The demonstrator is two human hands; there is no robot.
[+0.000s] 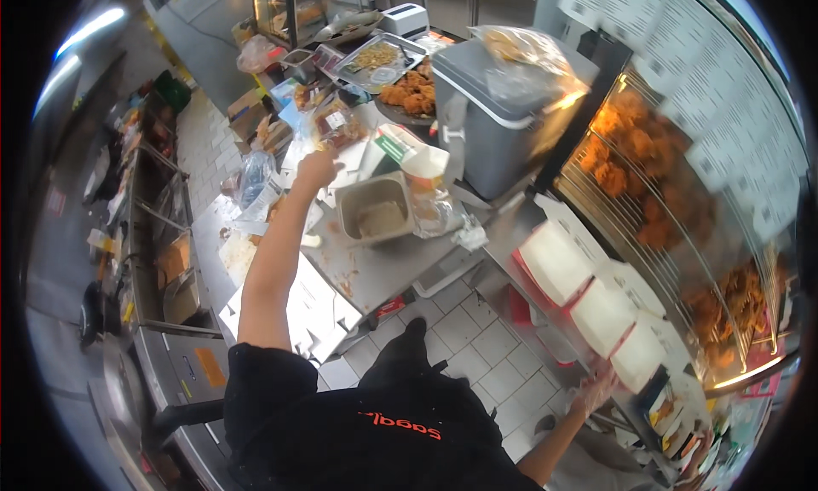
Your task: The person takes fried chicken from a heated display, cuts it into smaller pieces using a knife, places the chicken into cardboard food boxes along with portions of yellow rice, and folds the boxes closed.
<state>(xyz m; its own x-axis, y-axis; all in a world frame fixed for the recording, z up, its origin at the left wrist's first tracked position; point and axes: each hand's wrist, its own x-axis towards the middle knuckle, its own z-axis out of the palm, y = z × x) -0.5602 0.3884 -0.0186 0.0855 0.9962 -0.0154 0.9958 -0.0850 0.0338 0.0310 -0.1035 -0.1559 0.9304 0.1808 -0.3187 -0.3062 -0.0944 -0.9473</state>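
My left hand stretches far out over the steel counter. It is at a pile of clear plastic bags and a clear food container, and its grip is too small to read. A square metal pan with crumbs sits just to its right. My right hand, in a thin clear glove, hangs low at the right with fingers spread. It is at the edge of the nearest of three white open boxes, and nothing shows in it.
A grey bin topped with a plastic bag stands behind the pan, with a tray of fried chicken beyond it. More fried chicken fills a lit glass warmer on the right. Flat white cartons lie at the counter's near edge, above a tiled floor.
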